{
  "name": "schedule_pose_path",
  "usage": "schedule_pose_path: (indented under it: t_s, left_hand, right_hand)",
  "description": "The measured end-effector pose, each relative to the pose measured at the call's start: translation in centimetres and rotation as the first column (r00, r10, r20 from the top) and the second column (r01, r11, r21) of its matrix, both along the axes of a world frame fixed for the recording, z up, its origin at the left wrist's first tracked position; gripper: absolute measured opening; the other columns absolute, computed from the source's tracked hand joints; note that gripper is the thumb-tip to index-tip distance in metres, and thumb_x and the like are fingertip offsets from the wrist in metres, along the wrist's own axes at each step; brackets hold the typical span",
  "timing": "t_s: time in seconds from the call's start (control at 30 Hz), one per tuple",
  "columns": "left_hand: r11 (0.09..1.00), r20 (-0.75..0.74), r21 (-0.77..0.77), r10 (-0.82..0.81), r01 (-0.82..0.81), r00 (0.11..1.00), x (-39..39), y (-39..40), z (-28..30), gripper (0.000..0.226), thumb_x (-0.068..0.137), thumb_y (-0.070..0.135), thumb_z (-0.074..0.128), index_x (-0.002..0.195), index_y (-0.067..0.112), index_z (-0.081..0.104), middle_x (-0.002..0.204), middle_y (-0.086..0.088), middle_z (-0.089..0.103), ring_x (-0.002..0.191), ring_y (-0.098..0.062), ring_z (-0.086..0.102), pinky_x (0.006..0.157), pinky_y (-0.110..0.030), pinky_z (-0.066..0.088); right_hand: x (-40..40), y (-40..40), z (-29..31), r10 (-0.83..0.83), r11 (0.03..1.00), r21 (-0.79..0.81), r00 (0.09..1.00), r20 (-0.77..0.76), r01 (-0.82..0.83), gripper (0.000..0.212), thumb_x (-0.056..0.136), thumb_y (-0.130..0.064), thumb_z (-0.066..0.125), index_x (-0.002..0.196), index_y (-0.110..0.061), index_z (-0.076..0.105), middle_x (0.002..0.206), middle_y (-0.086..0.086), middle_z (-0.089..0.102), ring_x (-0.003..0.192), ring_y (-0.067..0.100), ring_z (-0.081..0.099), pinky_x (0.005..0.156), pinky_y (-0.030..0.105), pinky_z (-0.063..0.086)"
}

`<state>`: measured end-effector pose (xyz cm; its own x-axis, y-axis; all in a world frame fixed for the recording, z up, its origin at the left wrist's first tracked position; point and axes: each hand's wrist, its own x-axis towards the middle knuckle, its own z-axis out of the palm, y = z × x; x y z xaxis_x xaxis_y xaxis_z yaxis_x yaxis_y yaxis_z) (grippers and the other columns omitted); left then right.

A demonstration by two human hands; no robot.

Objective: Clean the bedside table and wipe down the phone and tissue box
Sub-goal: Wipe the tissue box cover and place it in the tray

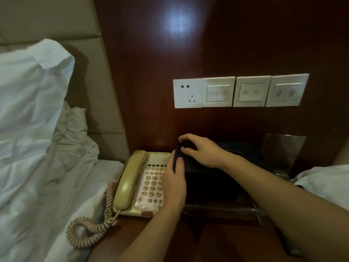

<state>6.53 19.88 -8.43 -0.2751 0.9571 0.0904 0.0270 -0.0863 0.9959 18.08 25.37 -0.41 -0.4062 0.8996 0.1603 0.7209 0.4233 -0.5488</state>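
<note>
One head-worn wide-angle view looks forward and down, close over the bedside table point(217, 241), facing the dark wood wall panel point(245, 44) behind its back edge; bedding point(34, 129) lies past its left edge.

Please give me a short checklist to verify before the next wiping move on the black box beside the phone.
1. Left hand grips dark cloth: ok.
2. Right hand also holds the cloth: ok.
3. Cloth touches tissue box: cannot tell, too dark.
4. Handset seated on phone: ok.
5. Coiled cord away from both hands: ok.
6. Box surface clean: cannot tell.
</note>
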Motion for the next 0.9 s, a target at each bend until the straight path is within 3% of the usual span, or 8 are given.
schedule_pose_path:
  t_s: [0.13,0.33,0.47,0.53,0.63,0.73,0.83,0.9]
  left_hand:
    - [1.000,-0.008,-0.011,0.015,-0.015,1.000,0.1,0.3,0.0,0.042,0.105,0.040,0.047,0.146,0.038,0.051,0.138,0.012,0.060,0.126,-0.011,0.057,0.109,-0.045,0.047]
    - [0.994,-0.092,-0.013,0.111,-0.113,0.990,0.9,-0.3,0.5,0.043,0.107,0.038,0.041,0.149,0.032,0.049,0.142,0.008,0.057,0.129,-0.015,0.053,0.111,-0.045,0.044]
    - [0.991,-0.112,-0.008,0.130,-0.132,0.985,1.1,-0.7,0.9,0.043,0.108,0.034,0.040,0.150,0.028,0.048,0.147,0.008,0.054,0.134,-0.014,0.049,0.115,-0.041,0.039]
    - [0.990,-0.139,-0.017,0.133,-0.137,0.981,1.2,-0.9,1.1,0.044,0.108,0.034,0.040,0.151,0.028,0.048,0.148,0.008,0.052,0.136,-0.015,0.048,0.115,-0.039,0.038]
    - [0.991,-0.141,-0.010,0.134,-0.136,0.981,1.3,-0.9,1.2,0.043,0.108,0.034,0.040,0.149,0.029,0.049,0.146,0.007,0.055,0.132,-0.015,0.051,0.113,-0.041,0.041]
    - [0.990,-0.129,0.001,0.138,-0.139,0.982,1.3,-0.8,1.2,0.042,0.108,0.032,0.040,0.148,0.027,0.052,0.143,0.006,0.058,0.130,-0.015,0.052,0.113,-0.042,0.042]
    - [0.994,-0.112,-0.006,0.109,-0.110,0.988,1.2,-0.9,1.1,0.043,0.106,0.036,0.041,0.145,0.025,0.056,0.141,0.006,0.060,0.131,-0.014,0.052,0.114,-0.043,0.041]
    - [0.996,-0.114,-0.010,0.089,-0.091,0.989,1.2,-0.9,1.1,0.045,0.103,0.041,0.042,0.143,0.026,0.058,0.138,0.007,0.062,0.128,-0.014,0.055,0.113,-0.044,0.042]
  right_hand:
    - [0.2,0.2,0.6,0.031,1.000,-0.004,0.998,0.046,-0.031,0.036,0.101,-0.031,0.054,0.137,-0.027,0.053,0.138,-0.007,0.057,0.127,0.014,0.052,0.106,0.033,0.043]
    - [5.7,-0.4,1.2,-0.201,0.980,0.037,0.963,0.180,0.198,0.032,0.103,-0.032,0.049,0.133,-0.023,0.056,0.129,0.005,0.062,0.110,0.022,0.060,0.088,0.033,0.048]
    - [9.4,-2.3,0.6,-0.322,0.947,0.003,0.945,0.052,0.323,0.031,0.103,-0.033,0.047,0.129,-0.020,0.058,0.114,0.003,0.066,0.094,0.019,0.063,0.086,0.041,0.053]
    - [9.5,-3.1,-0.3,-0.428,0.901,0.056,0.903,-0.043,0.430,0.029,0.104,-0.034,0.045,0.122,-0.017,0.059,0.099,0.000,0.066,0.082,0.017,0.063,0.073,0.039,0.053]
    - [9.5,-4.8,-1.2,-0.586,0.774,0.207,0.801,-0.120,0.598,0.032,0.103,-0.040,0.042,0.110,-0.014,0.059,0.087,-0.003,0.063,0.077,0.021,0.064,0.058,0.031,0.042]
    - [9.5,-7.2,-1.0,-0.524,0.819,0.220,0.847,-0.089,0.530,0.031,0.099,-0.050,0.046,0.105,-0.021,0.056,0.091,-0.007,0.062,0.074,0.012,0.060,0.064,0.034,0.049]
    - [10.0,-8.5,-0.8,-0.377,0.922,0.082,0.926,-0.032,0.378,0.038,0.092,-0.054,0.055,0.121,-0.029,0.051,0.106,-0.015,0.058,0.090,0.009,0.061,0.076,0.034,0.057]
    - [9.5,-7.8,0.3,-0.364,0.930,-0.012,0.914,-0.181,0.368,0.041,0.094,-0.047,0.056,0.127,-0.024,0.052,0.110,-0.010,0.061,0.097,0.012,0.063,0.083,0.036,0.057]
